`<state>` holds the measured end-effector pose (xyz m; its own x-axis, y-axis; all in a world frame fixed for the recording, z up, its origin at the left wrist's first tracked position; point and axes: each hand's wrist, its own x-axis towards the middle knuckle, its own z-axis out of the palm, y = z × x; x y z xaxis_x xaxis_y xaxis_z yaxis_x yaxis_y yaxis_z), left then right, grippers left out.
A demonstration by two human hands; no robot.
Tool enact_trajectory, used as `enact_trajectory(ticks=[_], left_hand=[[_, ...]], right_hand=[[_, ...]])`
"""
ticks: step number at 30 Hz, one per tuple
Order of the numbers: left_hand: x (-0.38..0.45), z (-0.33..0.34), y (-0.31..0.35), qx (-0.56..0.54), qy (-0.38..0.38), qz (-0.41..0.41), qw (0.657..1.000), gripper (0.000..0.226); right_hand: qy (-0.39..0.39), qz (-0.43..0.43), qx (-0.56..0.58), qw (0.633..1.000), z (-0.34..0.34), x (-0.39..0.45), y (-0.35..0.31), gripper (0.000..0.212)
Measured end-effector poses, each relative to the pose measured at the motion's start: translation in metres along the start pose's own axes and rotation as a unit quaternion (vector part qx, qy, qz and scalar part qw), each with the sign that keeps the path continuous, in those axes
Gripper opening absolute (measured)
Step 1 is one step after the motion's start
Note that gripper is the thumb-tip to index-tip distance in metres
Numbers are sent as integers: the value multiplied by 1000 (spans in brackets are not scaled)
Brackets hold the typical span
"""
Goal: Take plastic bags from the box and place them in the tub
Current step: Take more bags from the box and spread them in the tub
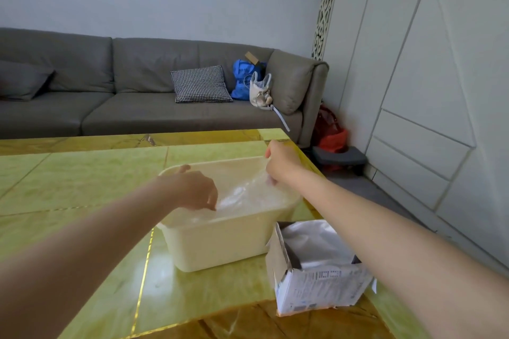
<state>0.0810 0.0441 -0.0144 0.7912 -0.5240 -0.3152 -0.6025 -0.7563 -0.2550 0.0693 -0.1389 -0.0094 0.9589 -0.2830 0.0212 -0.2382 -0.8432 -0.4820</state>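
Observation:
A cream plastic tub (220, 242) stands on the green table. A clear plastic bag (242, 192) is stretched over the tub's opening. My left hand (192, 190) pinches the bag's near left end above the tub. My right hand (281, 162) grips the bag's far right end over the tub's far right corner. To the right of the tub, an open cardboard box (316, 275) stands near the table's front edge, with white plastic bags (311, 242) inside it.
The green and gold table (82, 187) reaches to a far edge beside a grey sofa (137, 96) with a checked cushion and bags. White wall panels (427, 91) and a red bag on a small stand lie to the right.

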Motion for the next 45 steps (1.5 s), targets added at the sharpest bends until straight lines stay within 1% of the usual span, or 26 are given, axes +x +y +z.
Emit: enact_trajectory(ticks=[2,4,5,6,7,8,9,10,11,12,14,15,16,17,19,22,24,28,31,33,35,39,42,43,45], left_hand=[[-2,0,-3,57,9,-20,998,29],[-3,-1,-5,99,66,-31,992,26],[-2,-4,-5,93,107,-37,989,26],[-1,-7,-4,56,143,-38,987,27],[0,-10,-2,-20,166,-28,985,27],[0,-13,1,-117,169,-7,979,25],[0,-17,5,-200,143,19,969,24],[-2,-19,10,-253,102,50,961,24],[-4,-21,14,-266,54,77,959,24],[-6,-21,18,-251,6,90,964,26],[-9,-18,24,-192,-66,83,976,30],[-10,-17,25,-164,-91,71,980,34],[-10,-15,25,-141,-113,56,982,39],[-9,-13,24,-114,-133,43,984,44],[-7,-7,20,-51,-155,16,986,54],[-3,-1,17,15,-139,-23,990,58],[0,2,17,21,-129,-31,991,59],[8,9,13,7,-127,-34,991,60],[7,9,11,-34,-100,-35,994,58],[2,5,8,-108,-68,-27,991,57],[-2,-1,6,-169,-22,-20,985,49],[-16,-18,11,-221,97,-17,970,28],[-31,-31,28,-254,186,10,949,26],[-36,-33,36,-262,203,18,943,27],[-45,-35,53,-263,214,40,940,28]], right_hand=[[-14,-30,-31,999,-2,1,-1,47],[-17,-68,-68,995,-5,1,-2,42],[-16,-89,-95,991,-8,1,-2,38],[-13,-113,-127,985,-11,0,-3,33],[-3,-138,-163,977,-14,-1,-4,31],[16,-168,-200,965,-16,-3,-6,30],[35,-200,-228,952,-19,-3,-8,31],[42,-230,-236,943,-20,-5,-10,31],[24,-254,-234,938,-21,-8,-12,30],[-19,-267,-227,937,-21,-10,-14,27],[-142,-245,-232,930,-16,-15,-14,23],[-196,-216,-243,925,-14,-17,-13,29],[-238,-179,-260,919,-12,-18,-11,40],[-266,-149,-282,909,-9,-18,-9,49],[-292,-132,-317,893,-3,-16,-7,54],[-310,-140,-348,873,7,-14,-9,46],[-309,-151,-386,856,12,-14,-11,42],[-296,-149,-443,833,23,-12,-12,41],[-274,-162,-444,838,23,-10,-13,41],[-245,-186,-414,856,17,-11,-16,39],[-217,-202,-392,871,8,-14,-22,35],[-191,-209,-386,878,-18,-29,-27,34],[-171,-218,-376,884,-40,-42,-22,31],[-168,-218,-367,889,-47,-46,-18,29],[-168,-210,-337,902,-57,-56,-11,22]])
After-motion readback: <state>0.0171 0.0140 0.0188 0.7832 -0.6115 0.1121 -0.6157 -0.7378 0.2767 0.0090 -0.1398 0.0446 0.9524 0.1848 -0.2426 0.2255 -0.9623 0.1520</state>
